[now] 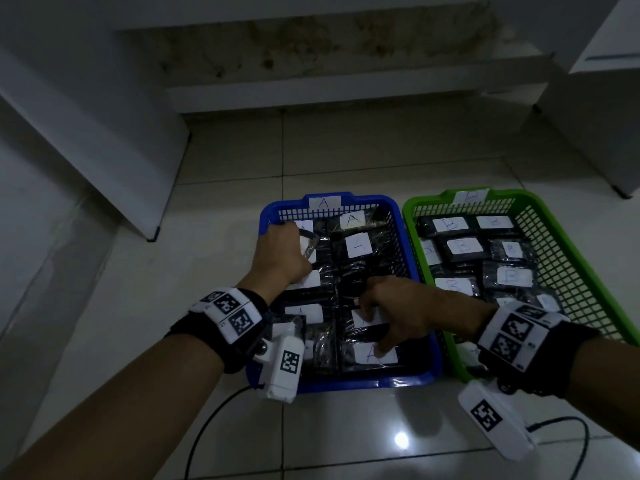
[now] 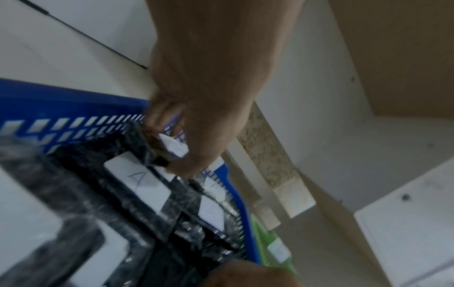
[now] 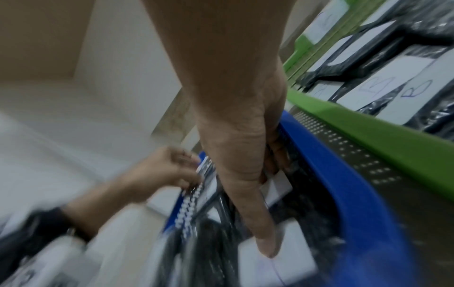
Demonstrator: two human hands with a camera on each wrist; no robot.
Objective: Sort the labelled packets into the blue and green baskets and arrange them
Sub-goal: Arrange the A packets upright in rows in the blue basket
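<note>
The blue basket (image 1: 363, 381), tagged A, holds black packets with white A labels (image 1: 360, 245) in two rows. Beside it on the right, the green basket (image 1: 568, 233) holds B-labelled packets (image 1: 464, 247). My left hand (image 1: 294, 240) is at the far left of the blue basket; in the left wrist view it (image 2: 172, 153) pinches the edge of a black packet (image 2: 140, 139), tilting it up. My right hand (image 1: 374, 320) is in the near middle of the blue basket. Its fingers (image 3: 275, 167) curl on a packet's edge, and its thumb (image 3: 266, 246) presses the nearest label.
Both baskets sit on a pale tiled floor (image 1: 225, 202). A white panel's foot (image 1: 152, 233) stands to the left and white furniture (image 1: 620, 192) to the right, with a low ledge (image 1: 346, 88) behind. Black cables (image 1: 214, 410) trail on the floor near me.
</note>
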